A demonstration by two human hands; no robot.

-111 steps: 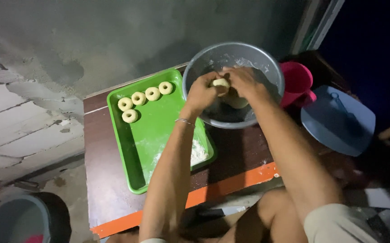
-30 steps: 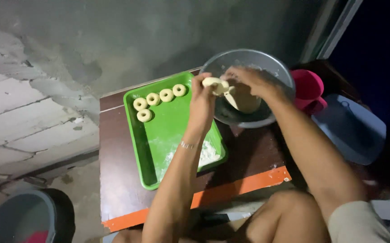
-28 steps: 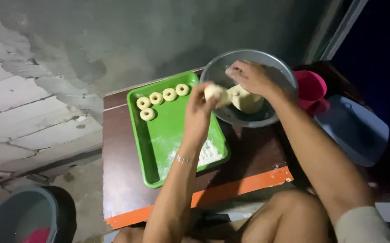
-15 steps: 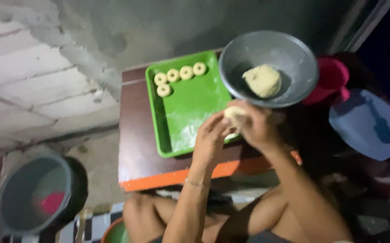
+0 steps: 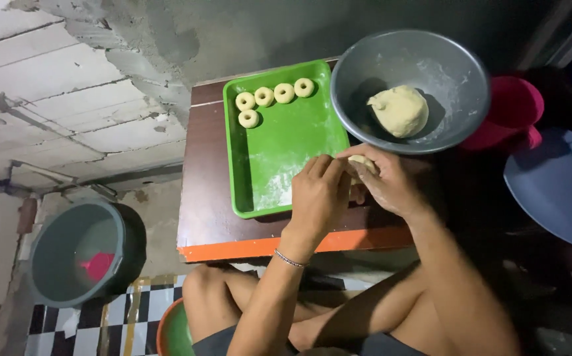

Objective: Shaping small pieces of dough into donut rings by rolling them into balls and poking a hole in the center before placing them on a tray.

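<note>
My left hand [image 5: 317, 194] and my right hand [image 5: 385, 181] are pressed together around a small piece of pale dough [image 5: 362, 162], over the near right corner of a green tray [image 5: 279, 142]. Several ring-shaped dough pieces [image 5: 265, 97] lie in the tray's far left corner. White flour dusts the tray's near part. A grey metal bowl [image 5: 362, 72] to the right of the tray holds a larger lump of dough [image 5: 399, 110].
The tray and bowl sit on a small brown table with an orange front edge [image 5: 233, 249]. A pink container [image 5: 513, 109] and a blue lid [image 5: 556, 184] lie at the right. A grey bucket [image 5: 78, 254] stands on the floor at the left, beside a rough concrete wall.
My hands took a piece of dough out of the bowl and drew back toward me, over the tray's near corner. The camera view shifted, with the table now further right.
</note>
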